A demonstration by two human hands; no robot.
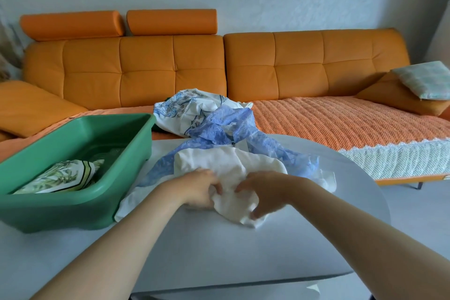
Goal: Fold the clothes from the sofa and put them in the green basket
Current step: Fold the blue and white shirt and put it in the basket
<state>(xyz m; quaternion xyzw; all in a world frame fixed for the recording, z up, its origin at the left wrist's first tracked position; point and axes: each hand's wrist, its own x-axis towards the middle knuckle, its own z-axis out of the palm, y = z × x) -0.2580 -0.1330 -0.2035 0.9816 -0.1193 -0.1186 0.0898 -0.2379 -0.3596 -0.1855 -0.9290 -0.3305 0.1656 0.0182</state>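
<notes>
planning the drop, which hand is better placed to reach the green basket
Left. The left hand grips the white garment on the side nearest the green basket; the right hand is farther.

- Your left hand (202, 187) grips the white cloth (226, 161); its fingertips are buried in the folds.
- The fingers (255, 214) of your right hand (265, 192) pinch the same cloth, but they are blurred.
- The white cloth covers the middle of the blue lace garment (219, 124); whether the two are one piece cannot be told.
- The near wall of the green basket (73, 204) hides the lower part of the folded leaf-print garment (60, 175), and the left edge cuts the basket off.
- The right edge cuts off the patterned pillow (426, 78).
- Your forearms and the worktop (219, 251) run out past the bottom edge.
</notes>
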